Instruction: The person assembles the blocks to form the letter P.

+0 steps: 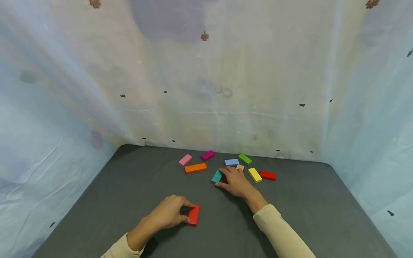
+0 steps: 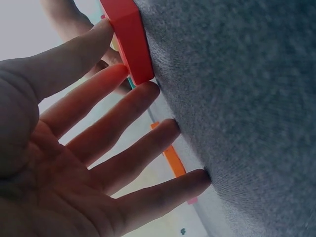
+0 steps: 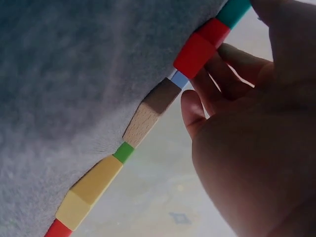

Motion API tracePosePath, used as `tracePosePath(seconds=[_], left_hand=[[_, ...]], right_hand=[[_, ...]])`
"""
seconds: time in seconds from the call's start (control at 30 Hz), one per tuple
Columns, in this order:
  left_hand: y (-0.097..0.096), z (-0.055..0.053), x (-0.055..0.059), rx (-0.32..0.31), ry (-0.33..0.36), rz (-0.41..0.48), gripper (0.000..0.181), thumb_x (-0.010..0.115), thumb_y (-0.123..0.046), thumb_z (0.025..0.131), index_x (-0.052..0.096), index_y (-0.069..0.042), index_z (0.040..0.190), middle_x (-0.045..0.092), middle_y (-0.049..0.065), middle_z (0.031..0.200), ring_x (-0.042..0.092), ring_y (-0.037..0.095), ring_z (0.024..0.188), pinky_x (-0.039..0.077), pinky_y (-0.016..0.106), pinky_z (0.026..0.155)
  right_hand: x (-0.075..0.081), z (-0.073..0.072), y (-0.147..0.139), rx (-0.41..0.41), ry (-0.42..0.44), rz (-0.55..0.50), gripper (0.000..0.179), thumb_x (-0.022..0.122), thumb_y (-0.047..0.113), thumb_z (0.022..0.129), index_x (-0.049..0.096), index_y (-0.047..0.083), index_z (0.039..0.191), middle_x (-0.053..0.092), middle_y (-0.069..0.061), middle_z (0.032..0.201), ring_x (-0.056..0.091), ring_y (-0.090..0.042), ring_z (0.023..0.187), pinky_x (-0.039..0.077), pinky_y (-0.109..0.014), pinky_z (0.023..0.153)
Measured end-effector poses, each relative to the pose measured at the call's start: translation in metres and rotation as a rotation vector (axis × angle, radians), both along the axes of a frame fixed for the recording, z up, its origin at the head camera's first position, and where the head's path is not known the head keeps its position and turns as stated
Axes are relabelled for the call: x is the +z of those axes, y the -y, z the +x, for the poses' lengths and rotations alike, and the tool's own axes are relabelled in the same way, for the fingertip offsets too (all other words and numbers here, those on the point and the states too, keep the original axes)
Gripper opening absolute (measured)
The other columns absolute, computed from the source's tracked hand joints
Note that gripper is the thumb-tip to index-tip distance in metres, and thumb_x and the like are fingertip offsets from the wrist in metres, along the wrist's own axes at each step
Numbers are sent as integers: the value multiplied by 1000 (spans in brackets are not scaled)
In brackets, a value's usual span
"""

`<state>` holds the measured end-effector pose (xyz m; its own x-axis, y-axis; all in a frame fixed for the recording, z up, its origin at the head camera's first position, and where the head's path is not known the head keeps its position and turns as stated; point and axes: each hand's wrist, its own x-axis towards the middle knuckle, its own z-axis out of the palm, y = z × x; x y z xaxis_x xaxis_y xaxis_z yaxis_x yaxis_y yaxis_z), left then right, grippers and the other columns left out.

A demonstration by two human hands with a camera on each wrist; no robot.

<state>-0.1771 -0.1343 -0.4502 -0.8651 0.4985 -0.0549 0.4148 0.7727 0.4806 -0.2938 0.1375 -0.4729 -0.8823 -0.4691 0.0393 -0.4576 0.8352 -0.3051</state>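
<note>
At the near middle of the table, my left hand point(image 1: 167, 213) holds a red block point(image 1: 193, 215), thumb and index fingertip against it. Its other fingers spread straight past the block's end in the left wrist view. My right hand point(image 1: 237, 182) reaches over a second red block point(image 3: 200, 49) lying among the other blocks. In the right wrist view its fingers are at that block's side, with the thumb apart from it. Around this hand lie a teal block point(image 1: 217, 176), a plain wooden block point(image 1: 240, 167) and a light blue block point(image 1: 231, 162).
Pink point(image 1: 185, 159), magenta point(image 1: 207, 155) and orange point(image 1: 195, 168) blocks lie left of the right hand. Green point(image 1: 245, 159), yellow point(image 1: 255, 175) and red point(image 1: 267, 175) blocks are to its right. A pale curtain point(image 1: 226, 89) hangs behind the dark grey table point(image 1: 306, 204).
</note>
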Motion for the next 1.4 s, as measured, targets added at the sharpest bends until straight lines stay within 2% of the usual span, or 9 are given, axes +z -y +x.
tracePosePath(seconds=[0.3,0.57,0.7,0.9,1.13,1.4], left_hand=[[-2,1,2,10,18,6,46,87,-27,76,75,-15,118,74,2,114,68,24,106,56,46,90],[-4,1,2,33,11,10,46,88,-27,74,76,-14,116,75,3,111,69,23,101,57,43,86],[-4,1,2,52,11,15,45,88,-27,74,76,-14,115,75,3,111,69,23,101,57,43,85],[-3,2,2,55,10,8,46,88,-27,74,76,-14,116,75,4,112,69,24,103,57,45,86],[-3,2,1,46,1,16,45,88,-27,74,76,-13,115,76,4,112,70,25,103,58,45,85],[-3,2,1,59,-11,22,45,89,-29,72,77,-13,112,76,7,112,71,26,98,58,45,81]], right_hand=[[1,1,-4,34,-41,-10,65,66,51,92,52,14,144,54,-12,144,51,-30,133,32,-57,111],[7,11,-9,78,-151,-75,62,70,45,91,56,13,142,57,-10,141,53,-29,130,29,-57,108],[8,14,-9,84,-176,-121,60,72,40,91,55,12,142,58,-10,140,53,-28,130,30,-58,109],[6,18,-2,114,-203,-80,61,69,40,93,52,10,144,58,-10,138,55,-29,127,36,-57,105],[7,29,12,121,-254,-69,60,66,41,95,51,10,145,59,-11,137,55,-28,127,38,-53,104],[10,46,27,125,-343,-126,60,68,38,94,53,9,144,60,-10,136,56,-27,124,39,-47,96]])
